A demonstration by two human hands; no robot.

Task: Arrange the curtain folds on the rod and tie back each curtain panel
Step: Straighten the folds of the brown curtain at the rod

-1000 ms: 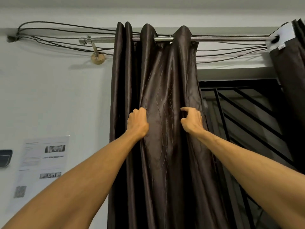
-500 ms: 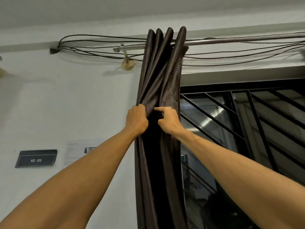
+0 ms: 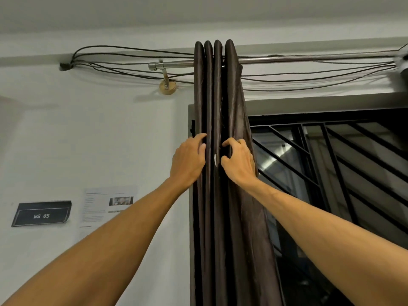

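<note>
A dark brown curtain panel hangs from a silver rod, gathered into several tight vertical folds at the left edge of the window. My left hand rests against the left folds, its fingers curving onto the fabric. My right hand grips the right folds, with fingers curled into the cloth and thumb on the front. Both hands sit at the same height, close together. No tie-back is in view.
Black cables run along the wall behind the rod. A brass rod bracket is fixed left of the curtain. The window has a black metal grille. A "WS 05" sign and a paper notice hang on the left wall.
The spread curtain has been pushed together into narrow, upright folds. My hands have moved close to each other, and my left hand has loosened from a fist to curved fingers.
</note>
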